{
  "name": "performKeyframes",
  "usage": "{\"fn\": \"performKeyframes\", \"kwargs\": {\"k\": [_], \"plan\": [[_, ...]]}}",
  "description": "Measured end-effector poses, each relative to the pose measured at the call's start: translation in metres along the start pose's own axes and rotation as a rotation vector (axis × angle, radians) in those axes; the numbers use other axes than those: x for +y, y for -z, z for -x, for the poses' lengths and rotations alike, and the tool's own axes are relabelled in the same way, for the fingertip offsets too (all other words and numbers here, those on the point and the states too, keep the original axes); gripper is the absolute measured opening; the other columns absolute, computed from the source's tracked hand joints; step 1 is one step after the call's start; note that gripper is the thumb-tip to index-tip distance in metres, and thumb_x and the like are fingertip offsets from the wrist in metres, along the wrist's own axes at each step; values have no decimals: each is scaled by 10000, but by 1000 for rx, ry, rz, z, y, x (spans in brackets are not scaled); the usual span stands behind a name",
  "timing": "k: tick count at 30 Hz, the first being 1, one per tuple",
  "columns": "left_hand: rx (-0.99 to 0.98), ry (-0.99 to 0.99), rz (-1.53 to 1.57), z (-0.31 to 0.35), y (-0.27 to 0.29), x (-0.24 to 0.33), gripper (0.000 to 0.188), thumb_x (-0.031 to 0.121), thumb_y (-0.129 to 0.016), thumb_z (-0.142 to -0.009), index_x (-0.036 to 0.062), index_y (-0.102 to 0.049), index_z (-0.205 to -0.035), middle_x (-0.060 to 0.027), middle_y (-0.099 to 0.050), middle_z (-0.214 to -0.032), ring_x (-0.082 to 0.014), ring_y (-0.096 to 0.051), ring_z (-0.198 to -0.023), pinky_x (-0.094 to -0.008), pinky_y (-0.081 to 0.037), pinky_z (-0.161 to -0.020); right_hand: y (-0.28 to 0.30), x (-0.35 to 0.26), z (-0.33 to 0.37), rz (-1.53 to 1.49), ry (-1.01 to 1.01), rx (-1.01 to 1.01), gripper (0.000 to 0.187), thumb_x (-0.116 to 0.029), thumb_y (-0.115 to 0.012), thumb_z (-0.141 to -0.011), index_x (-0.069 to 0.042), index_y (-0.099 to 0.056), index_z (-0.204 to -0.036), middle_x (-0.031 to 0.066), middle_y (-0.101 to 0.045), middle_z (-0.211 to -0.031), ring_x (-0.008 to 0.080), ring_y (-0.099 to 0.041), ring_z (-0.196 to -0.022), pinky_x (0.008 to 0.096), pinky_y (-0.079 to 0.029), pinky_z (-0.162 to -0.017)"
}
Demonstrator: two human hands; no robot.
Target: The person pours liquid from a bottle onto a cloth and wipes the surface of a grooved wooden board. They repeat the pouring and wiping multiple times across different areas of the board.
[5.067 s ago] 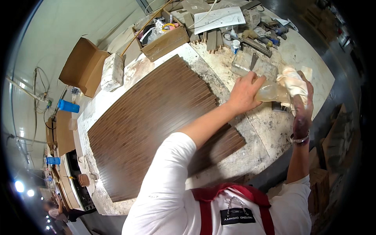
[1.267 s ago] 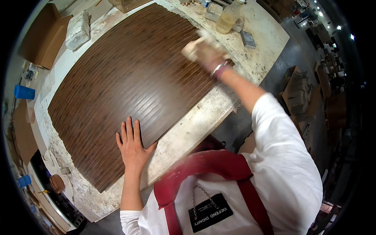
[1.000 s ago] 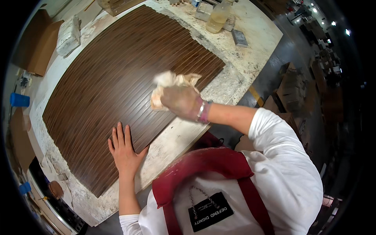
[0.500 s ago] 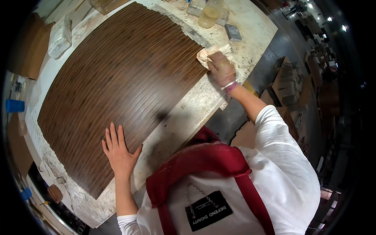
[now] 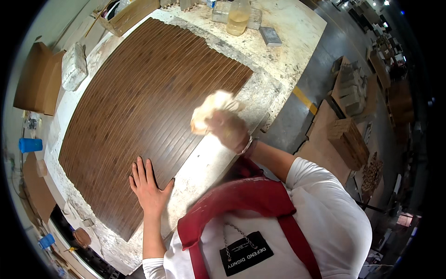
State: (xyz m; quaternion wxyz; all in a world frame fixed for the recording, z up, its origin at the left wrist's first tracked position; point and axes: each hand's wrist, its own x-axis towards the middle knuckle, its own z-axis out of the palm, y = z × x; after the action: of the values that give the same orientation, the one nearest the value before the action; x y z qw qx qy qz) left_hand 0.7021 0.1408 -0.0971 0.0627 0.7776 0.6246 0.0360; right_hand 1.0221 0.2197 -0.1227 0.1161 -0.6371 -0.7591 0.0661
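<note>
A large brown panel [image 5: 139, 93] of many narrow wood-look strips lies flat on the stained white worktable [image 5: 297, 42]. My left hand [image 5: 151, 191] rests on its near edge, palm down with fingers spread. Over the panel's right-hand near edge, my right hand [image 5: 228, 131] grips a crumpled cream cloth [image 5: 211, 109]. That hand is smeared by motion, and whether the cloth touches the surface I cannot tell. A bracelet circles the right wrist.
At the table's far side stand a bottle of yellowish liquid [image 5: 238, 18] and a grey block [image 5: 270, 36]. A wrapped white block [image 5: 74, 67] and open cardboard box [image 5: 39, 79] sit left. A blue cup [image 5: 30, 145] is beyond. Wooden stacks [image 5: 347, 143] stand on the right.
My right hand has drawn the cloth from the panel's far right corner back toward me and to the left. My left hand stays flat on the panel. The view has shifted slightly.
</note>
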Motion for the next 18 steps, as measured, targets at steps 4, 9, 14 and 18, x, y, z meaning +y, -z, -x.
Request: {"fn": "performKeyframes", "kwargs": {"k": [4, 9, 14, 18], "plan": [[20, -20, 3, 4, -4, -5, 976, 427, -795, -667, 100, -367, -1481, -139, -256, -1586, -375, -253, -1444, -594, -222, -1120, 13, 85, -19, 649, 177, 161, 215, -110, -588, -909, -40, -648, -1103, 122, -653, -1018, 194, -630, -954, 321, -533, -894], [23, -33, -20, 1, -6, -5, 982, 448, -791, -669, 102, -364, -1483, -134, -259, -1585, -374, -257, -1442, -591, -227, -1118, 54, 30, -39, 125, -309, -261, 229, -123, -594, -911, -114, -667, -1129, 94, -657, -1124, 169, -631, -1021, 337, -479, -1028], [10, -25, -11, 2, -3, -4, 996, 435, -805, -657, 99, -360, -1483, -135, -255, -1585, -373, -260, -1440, -589, -224, -1120, 59, -1, -42, 172, -64, -241, 180, -182, -559, -949, -76, -661, -1053, 77, -667, -995, 147, -644, -847, 390, -547, -819], [-8, -27, 0, 1, -1, 0, 1000, 421, -817, -652, 96, -360, -1481, -143, -251, -1584, -366, -257, -1441, -577, -216, -1128, 63, 67, -99, -161, -493, -86, 178, -122, -525, -948, -38, -630, -1064, 113, -645, -974, 175, -647, -768, 342, -568, -710]]}}
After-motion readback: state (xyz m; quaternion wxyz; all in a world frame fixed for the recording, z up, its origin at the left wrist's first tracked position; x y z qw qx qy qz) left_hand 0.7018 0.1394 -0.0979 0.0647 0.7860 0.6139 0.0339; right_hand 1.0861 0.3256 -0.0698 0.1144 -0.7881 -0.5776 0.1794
